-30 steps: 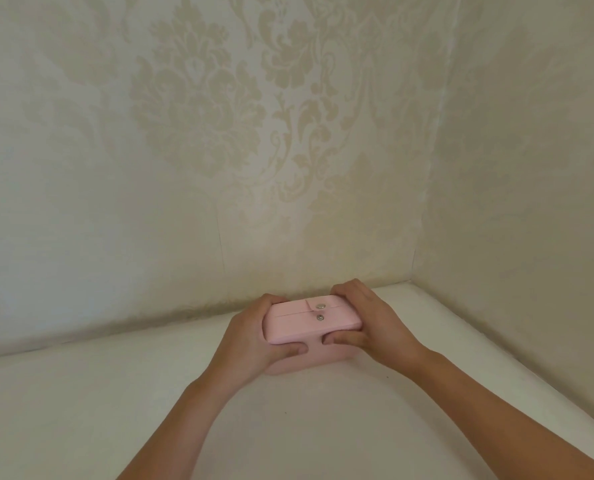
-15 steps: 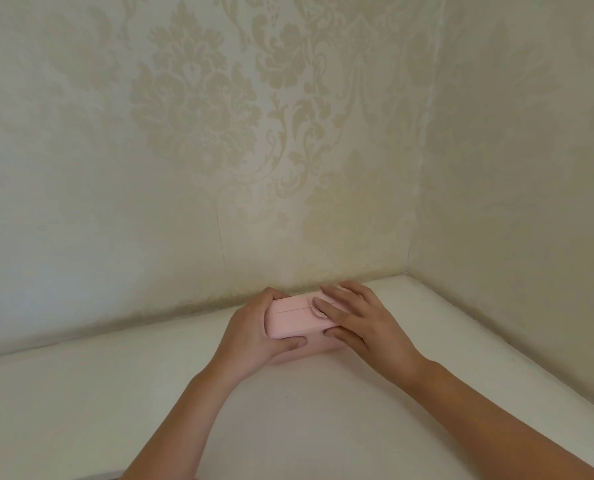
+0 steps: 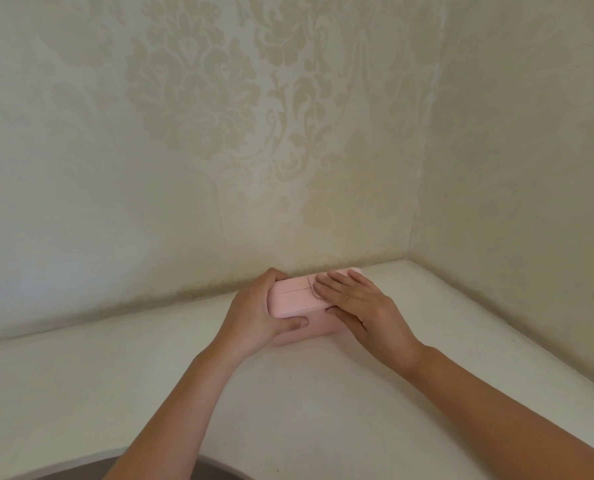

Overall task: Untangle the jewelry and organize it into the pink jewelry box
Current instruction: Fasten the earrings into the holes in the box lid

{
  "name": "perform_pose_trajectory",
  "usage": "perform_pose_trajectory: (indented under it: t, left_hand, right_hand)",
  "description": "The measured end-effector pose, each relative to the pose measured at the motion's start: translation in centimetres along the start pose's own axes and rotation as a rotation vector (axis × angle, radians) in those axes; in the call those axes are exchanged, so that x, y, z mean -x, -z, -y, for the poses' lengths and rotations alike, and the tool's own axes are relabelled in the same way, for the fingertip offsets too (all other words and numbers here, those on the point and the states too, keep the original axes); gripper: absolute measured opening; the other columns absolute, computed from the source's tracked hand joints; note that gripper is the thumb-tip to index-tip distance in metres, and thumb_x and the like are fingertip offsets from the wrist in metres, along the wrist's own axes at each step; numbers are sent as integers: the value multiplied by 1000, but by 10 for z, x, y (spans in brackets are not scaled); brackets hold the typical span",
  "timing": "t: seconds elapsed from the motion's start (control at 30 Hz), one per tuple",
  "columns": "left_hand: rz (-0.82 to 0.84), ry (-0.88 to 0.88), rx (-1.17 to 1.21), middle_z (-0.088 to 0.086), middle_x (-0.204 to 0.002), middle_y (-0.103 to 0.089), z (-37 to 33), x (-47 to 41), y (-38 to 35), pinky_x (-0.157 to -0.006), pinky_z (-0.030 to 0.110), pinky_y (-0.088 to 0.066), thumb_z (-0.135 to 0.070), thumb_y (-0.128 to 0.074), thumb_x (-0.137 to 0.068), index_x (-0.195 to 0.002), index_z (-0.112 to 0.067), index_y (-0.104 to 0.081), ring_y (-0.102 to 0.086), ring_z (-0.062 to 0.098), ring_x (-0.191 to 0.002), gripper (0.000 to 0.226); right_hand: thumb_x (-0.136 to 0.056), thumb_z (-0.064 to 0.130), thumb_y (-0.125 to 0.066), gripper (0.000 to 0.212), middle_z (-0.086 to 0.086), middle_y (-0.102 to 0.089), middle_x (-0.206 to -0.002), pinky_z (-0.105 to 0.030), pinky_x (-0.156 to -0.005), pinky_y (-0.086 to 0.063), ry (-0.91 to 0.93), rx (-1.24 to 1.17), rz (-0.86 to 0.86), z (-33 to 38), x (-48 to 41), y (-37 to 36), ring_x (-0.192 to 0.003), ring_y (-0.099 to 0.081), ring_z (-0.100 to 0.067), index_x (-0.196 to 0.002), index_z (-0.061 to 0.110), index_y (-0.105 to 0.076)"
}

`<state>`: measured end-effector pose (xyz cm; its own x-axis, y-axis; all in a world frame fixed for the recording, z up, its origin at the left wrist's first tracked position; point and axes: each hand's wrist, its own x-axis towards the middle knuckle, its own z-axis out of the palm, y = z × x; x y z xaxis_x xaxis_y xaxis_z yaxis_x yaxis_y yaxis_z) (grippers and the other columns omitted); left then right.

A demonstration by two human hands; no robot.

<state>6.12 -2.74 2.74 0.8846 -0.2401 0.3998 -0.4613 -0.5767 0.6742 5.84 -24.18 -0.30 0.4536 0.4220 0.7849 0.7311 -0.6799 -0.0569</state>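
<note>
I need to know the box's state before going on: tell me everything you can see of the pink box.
The pink box is small, oblong, round-cornered, matte and smooth. A seam runs along its top and it looks closed; no jewelry shows. It rests on the white surface in the corner near the wall. The left hand clasps its left end, thumb on the front. The right hand lies flat over its right half, hiding any clasp.

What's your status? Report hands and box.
Left hand gripping pink jewelry box, lid closed. Right hand flat on top. No jewelry in view. Nothing obstructing.
</note>
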Motion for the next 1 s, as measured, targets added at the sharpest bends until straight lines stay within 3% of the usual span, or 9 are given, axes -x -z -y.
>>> perform_pose_trajectory:
  t: [0.1, 0.3, 0.47, 0.53, 0.6, 0.67, 0.77, 0.9, 1.0]
  left_hand:
    - [-7, -4, 8, -16, -90, -62, 0, 0, -1, -61, 12, -38, -33, -90, -54, -94, -34, -53, -55, -3, -82, 55]
    - [-9, -5, 8, -16, -92, -62, 0, 1, -1, -63, 13, -41, -33, -89, -55, -97, -32, -54, -55, -4, -84, 55]
    - [-39, -55, 1, -18, -97, -59, 2, 5, -6, -66, 10, -39, -25, -88, -59, -103, -31, -53, -54, -5, -88, 56]
    - [-83, -101, -54, -16, -100, -56, 12, 9, -8, -70, 14, -41, -19, -85, -63, -109, -28, -55, -54, -1, -88, 56]
    - [-143, -110, -116, -11, -106, -53, 26, 11, -10, -76, 20, -44, -11, -80, -67, -114, -24, -56, -54, 5, -89, 55]
    - [-198, -83, -130, -9, -112, -48, 36, 11, -12, -80, 20, -44, -6, -77, -70, -117, -23, -55, -54, 9, -95, 54]
    - [-219, -66, -136, -3, -126, -40, 45, 7, -17, -92, 22, -41, -2, -71, -76, -122, -22, -53, -49, 14, -110, 53]
    - [-144, -37, -149, -1, -144, -21, 56, -2, -18, -100, 18, -29, -13, -75, -78, -129, -25, -47, -35, 10, -122, 60]
    - [-103, -59, -159, 0, -145, -21, 62, -6, -20, -106, 21, -28, -21, -71, -82, -129, -25, -49, -31, 7, -125, 52]
  right_hand:
    - [-95, 23, -45, 37, 5, -48, -137, -22, -115, -20, -57, -66, 10, 2, -1, 1, -131, -38, -5, -129, 13, -56]
    - [-94, 20, -46, 35, 2, -52, -135, -24, -113, -24, -15, -44, 23, 3, -4, 4, -130, -41, -12, -126, 12, -59]
    - [-95, 33, -47, 44, -3, -44, -143, -28, -114, -25, -58, -32, 0, -2, 5, 2, -136, -35, -17, -133, 12, -52]
    - [-92, 41, -50, 57, 1, -27, -154, -20, -114, -21, -168, -93, 68, -6, 9, 0, -142, -22, -10, -143, 20, -38]
    - [-86, 39, -62, 72, 13, -19, -155, -11, -109, -24, -412, -274, 166, -4, 8, -3, -137, -24, 4, -147, 32, -24]
    - [-82, 30, -71, 77, 23, -40, -139, -7, -97, -35, -669, -520, 203, -2, 5, -10, -117, -46, 12, -143, 38, -25]
    - [-85, 31, -68, 53, 24, -62, -117, -14, -84, -41, -766, -645, 225, -5, 2, -27, -98, -61, 9, -132, 39, -44]
    - [-84, 32, -69, 56, 15, -66, -113, -13, -83, -46, -805, -605, 206, -11, -5, -42, -99, -62, -1, -135, 36, -44]
    - [-85, 26, -67, 55, 12, -66, -109, -8, -74, -42, -821, -490, 224, -20, -11, -49, -98, -61, -4, -135, 32, -45]
